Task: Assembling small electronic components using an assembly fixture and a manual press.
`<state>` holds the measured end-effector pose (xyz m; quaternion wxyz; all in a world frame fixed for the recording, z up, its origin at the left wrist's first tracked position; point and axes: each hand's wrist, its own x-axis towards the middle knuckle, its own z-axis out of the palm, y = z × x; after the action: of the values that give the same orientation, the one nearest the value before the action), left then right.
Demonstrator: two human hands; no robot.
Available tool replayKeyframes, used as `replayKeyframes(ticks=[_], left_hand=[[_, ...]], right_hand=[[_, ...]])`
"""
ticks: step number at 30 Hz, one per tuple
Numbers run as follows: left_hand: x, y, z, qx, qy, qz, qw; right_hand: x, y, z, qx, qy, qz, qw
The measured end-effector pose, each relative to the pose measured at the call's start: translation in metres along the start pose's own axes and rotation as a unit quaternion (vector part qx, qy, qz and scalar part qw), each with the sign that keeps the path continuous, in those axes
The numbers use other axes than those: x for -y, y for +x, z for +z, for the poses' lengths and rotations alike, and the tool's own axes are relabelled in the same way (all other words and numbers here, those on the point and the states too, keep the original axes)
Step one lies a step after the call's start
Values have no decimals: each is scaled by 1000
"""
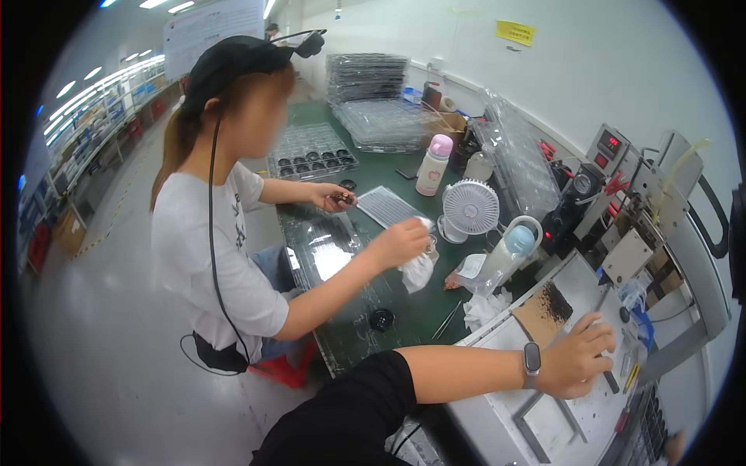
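Note:
My left arm, with a black sleeve and a dark wristband, reaches across to the right. My left hand (576, 359) is over the white work surface (497, 404), its fingers curled. A thin dark rod (602, 299) rises beside the fingers; what they hold is mostly hidden. Just beyond the hand lies a brown card (542, 314) with a heap of small dark pieces (556, 301). A grey metal frame (550, 427) lies closer to me. At the lower right edge, a blurred skin-coloured patch (674, 448) appears to be my right hand; its fingers cannot be made out.
A co-worker (225, 225) sits at the left, holding small dark parts and a white cloth (420, 270). On the green table (420, 314) stand a white fan (470, 208), bottles, trays and tweezers (447, 320). A machine with a metal arm (688, 342) rises at the right.

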<state>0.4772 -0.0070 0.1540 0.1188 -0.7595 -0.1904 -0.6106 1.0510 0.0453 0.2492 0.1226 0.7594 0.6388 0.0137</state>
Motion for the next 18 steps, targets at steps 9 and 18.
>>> replayKeyframes(ticks=[9, 18], left_hand=[[12, -2, 23, 62, -627, -490, 603], [-12, 2, 4, 190, -812, -440, 333]], right_hand=[[373, -114, -111, -70, 348, -331, 874], [382, -156, -52, 164, 549, -387, 722]])
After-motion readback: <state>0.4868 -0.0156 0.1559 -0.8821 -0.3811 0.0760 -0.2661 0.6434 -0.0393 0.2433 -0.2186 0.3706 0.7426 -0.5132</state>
